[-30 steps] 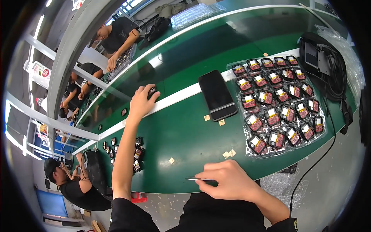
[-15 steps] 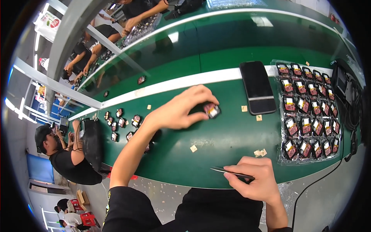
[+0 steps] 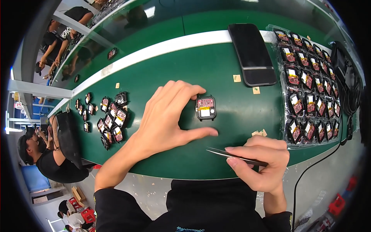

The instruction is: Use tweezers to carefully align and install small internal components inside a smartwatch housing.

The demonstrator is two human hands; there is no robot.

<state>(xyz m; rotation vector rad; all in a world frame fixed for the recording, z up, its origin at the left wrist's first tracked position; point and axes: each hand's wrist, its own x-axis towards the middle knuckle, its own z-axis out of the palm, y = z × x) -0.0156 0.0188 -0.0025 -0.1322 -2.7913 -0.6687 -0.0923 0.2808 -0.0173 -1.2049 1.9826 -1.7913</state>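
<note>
A small square black case (image 3: 205, 107) lies face up on the green bench, showing a red circuit board, yellow tape and a white patch. Beside it, my left hand (image 3: 164, 116) is open, thumb and forefinger spread around its left side. That forefinger's tip comes close to the case's upper left corner; whether it touches I cannot tell. Thin pointed tweezers (image 3: 218, 152) are pinched in my right hand (image 3: 262, 160) near the bench's front edge. Their tips point left, below the case and apart from it.
At right, a clear plastic tray (image 3: 305, 145) holds rows of similar cases. A black phone (image 3: 251, 48) lies left of it. More cases (image 3: 117, 133) cluster at left. Small beige squares (image 3: 237, 78) dot the bench (image 3: 170, 166). A co-worker (image 3: 58, 164) sits at far left.
My left hand has let go of the case and spread its fingers; the case now rests flat on the bench. The whole view has shifted. My right hand still holds the tweezers.
</note>
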